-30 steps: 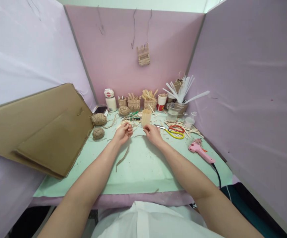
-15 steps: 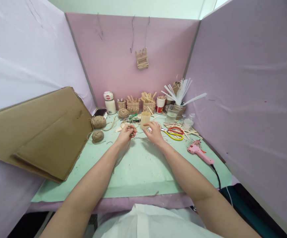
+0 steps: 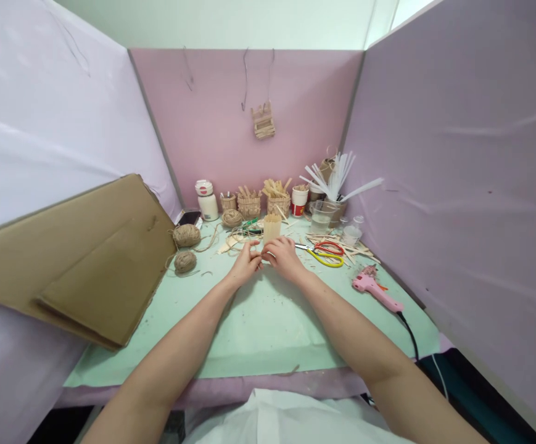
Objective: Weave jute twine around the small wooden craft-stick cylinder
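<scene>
My left hand (image 3: 245, 266) is closed in a pinch on a thin strand of twine, most of which the fingers hide. Its fingertips meet those of my right hand (image 3: 284, 259), whose curled fingers also close on the twine. Just behind the hands stands a small upright cup of pale wooden sticks (image 3: 272, 228), its lower part partly covered by my right hand. To the right lie scissors with one red and one yellow handle (image 3: 327, 254). Balls of twine (image 3: 185, 262) rest to the left.
A pink glue gun (image 3: 376, 291) with a black cord lies at the right. Loose wooden sticks (image 3: 360, 250) are scattered behind the scissors. Stick-filled baskets (image 3: 249, 205), a white jar (image 3: 207, 202) and a water cup (image 3: 322, 217) line the back. Cardboard (image 3: 87, 265) leans at the left.
My hands have come together in front of the stick cup. My right hand has moved off the cup's side and closed against my left fingertips. The view has tilted slightly up.
</scene>
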Tool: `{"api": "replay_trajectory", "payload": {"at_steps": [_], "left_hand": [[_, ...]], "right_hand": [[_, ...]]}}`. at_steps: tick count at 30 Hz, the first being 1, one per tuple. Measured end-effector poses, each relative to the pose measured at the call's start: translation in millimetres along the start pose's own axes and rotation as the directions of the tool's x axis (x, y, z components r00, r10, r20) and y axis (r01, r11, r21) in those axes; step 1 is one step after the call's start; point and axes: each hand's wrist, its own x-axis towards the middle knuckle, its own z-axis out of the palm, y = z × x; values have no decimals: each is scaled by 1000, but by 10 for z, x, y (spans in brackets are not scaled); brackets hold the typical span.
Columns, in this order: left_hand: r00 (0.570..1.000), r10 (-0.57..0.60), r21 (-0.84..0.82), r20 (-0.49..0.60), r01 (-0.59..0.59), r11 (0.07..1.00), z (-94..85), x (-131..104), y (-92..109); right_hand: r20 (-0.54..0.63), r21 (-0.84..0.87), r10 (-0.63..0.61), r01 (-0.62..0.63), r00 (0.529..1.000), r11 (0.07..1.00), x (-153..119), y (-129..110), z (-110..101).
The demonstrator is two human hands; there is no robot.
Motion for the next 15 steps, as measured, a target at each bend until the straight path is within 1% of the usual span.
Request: {"api": "replay_trajectory", "payload": {"at_steps": [3, 4, 5, 7, 9, 11, 13, 15], "left_hand": [[985, -155, 133, 73, 144, 981, -109, 41, 103], [975, -202, 202, 96, 180, 963, -166, 65, 154], [969, -221, 268, 113, 185, 945, -231, 96, 210], [976, -201, 389, 79, 155, 908, -374, 173, 325], [986, -152, 464, 68, 103, 880, -515, 268, 425], [992, -120, 540, 47, 76, 838, -636, 373, 502], [997, -73, 633, 37, 33, 774, -726, 485, 560], [1000, 3, 710, 29, -23, 704, -783, 607, 608]], "right_hand": [[-31, -51, 18, -19, 999, 999, 19, 63, -91], [-48, -59, 37, -40, 998, 997, 30, 98, -130], [-64, -63, 62, -66, 996, 996, 42, 137, -172], [-100, -57, 121, -127, 988, 990, 71, 227, -259], [-145, -43, 181, -189, 973, 981, 99, 322, -335], [-182, -29, 235, -244, 955, 969, 124, 419, -394], [-209, -14, 279, -288, 937, 957, 152, 511, -436], [-239, -3, 321, -332, 916, 943, 193, 592, -466]]}}
